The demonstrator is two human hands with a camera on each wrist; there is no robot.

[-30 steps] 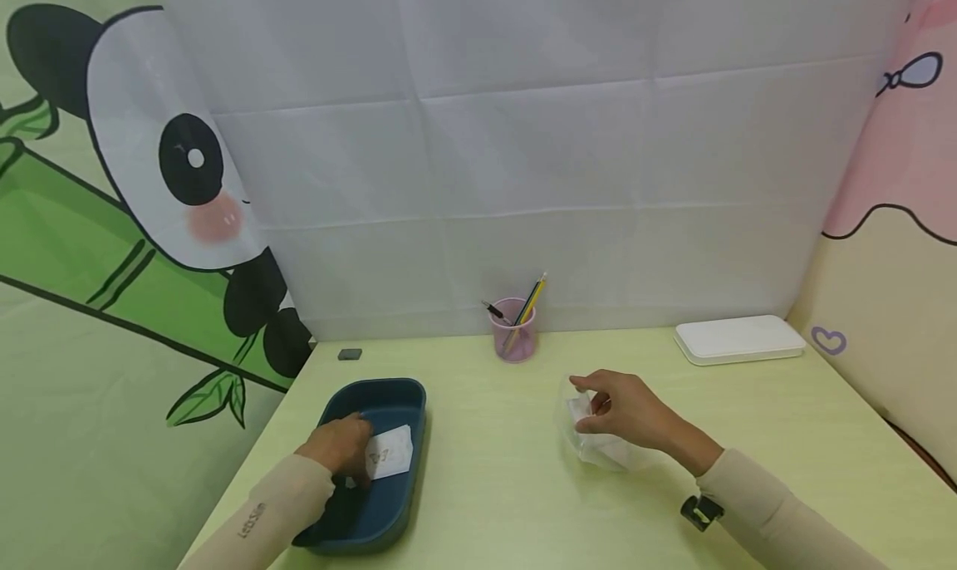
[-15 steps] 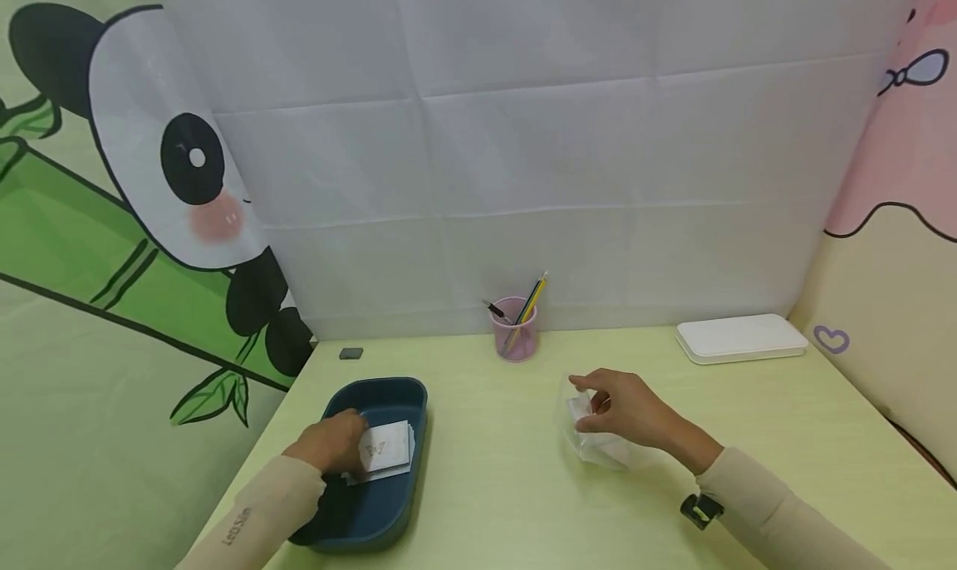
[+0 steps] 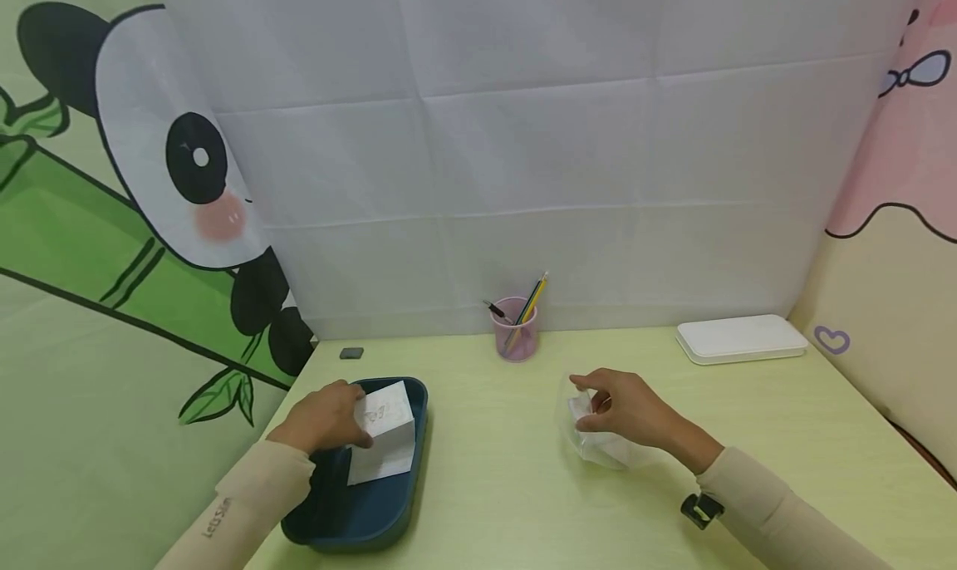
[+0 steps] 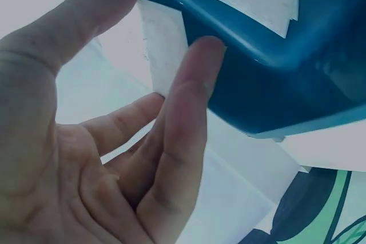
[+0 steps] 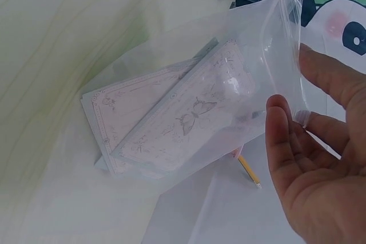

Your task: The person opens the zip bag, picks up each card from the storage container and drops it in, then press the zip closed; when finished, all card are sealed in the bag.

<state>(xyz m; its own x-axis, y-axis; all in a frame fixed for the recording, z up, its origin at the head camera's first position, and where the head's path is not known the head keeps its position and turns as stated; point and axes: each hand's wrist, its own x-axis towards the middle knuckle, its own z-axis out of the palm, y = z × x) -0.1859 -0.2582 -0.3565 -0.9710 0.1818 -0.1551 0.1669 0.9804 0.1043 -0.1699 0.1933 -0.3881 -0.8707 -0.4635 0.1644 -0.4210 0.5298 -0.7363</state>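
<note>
My left hand [image 3: 353,419] pinches a white card [image 3: 387,409] between thumb and fingers and holds it tilted above the dark blue tray [image 3: 351,516]. Another white card [image 3: 383,460] lies in the tray. In the left wrist view the held card [image 4: 163,50] shows between my thumb and forefinger, against the tray's rim [image 4: 246,44]. My right hand [image 3: 589,405] holds the mouth of a clear plastic zip bag [image 3: 601,449] lying on the table. The bag [image 5: 189,118] holds a few decorated cards, and my fingers [image 5: 283,141] sit at its open edge.
A pink pen cup [image 3: 514,337] with pencils stands at the back middle. A flat white box [image 3: 740,339] lies at the back right and a small grey eraser [image 3: 350,353] at the back left. Cloth backdrops close in the pale green table [image 3: 486,487] on three sides.
My left hand has picked a white card up out of the tray and raised it, tilting it toward the far rim. The right hand and bag stayed still.
</note>
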